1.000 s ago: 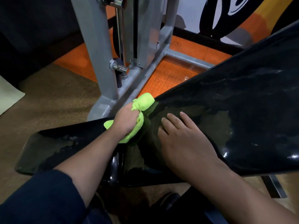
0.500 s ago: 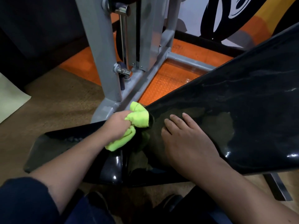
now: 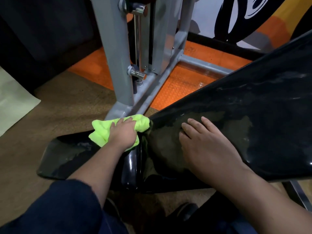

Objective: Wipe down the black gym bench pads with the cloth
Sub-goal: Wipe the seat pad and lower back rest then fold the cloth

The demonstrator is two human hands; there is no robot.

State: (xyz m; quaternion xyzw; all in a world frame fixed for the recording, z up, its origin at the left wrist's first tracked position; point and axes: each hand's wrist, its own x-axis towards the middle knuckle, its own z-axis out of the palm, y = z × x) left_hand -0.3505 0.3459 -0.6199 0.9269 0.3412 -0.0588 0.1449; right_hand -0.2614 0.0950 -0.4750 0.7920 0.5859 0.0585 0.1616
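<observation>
Two glossy black bench pads fill the view: a low seat pad (image 3: 64,159) at the left and a long inclined back pad (image 3: 253,115) rising to the right. My left hand (image 3: 123,134) grips a bright green cloth (image 3: 101,130) and presses it at the gap where the two pads meet, on the far edge. My right hand (image 3: 202,146) lies flat, fingers straight, on the lower end of the back pad, over a dull smeared patch.
A grey steel machine frame (image 3: 118,56) with a chrome pin (image 3: 138,75) stands just behind the cloth. Orange rubber flooring (image 3: 182,85) lies under it, brown matting (image 3: 59,107) to the left. My dark shoes (image 3: 185,211) show below the bench.
My left hand slid the cloth left and down from the back pad's tip onto the junction with the seat pad; the cloth has spread out. My right hand stayed flat in place.
</observation>
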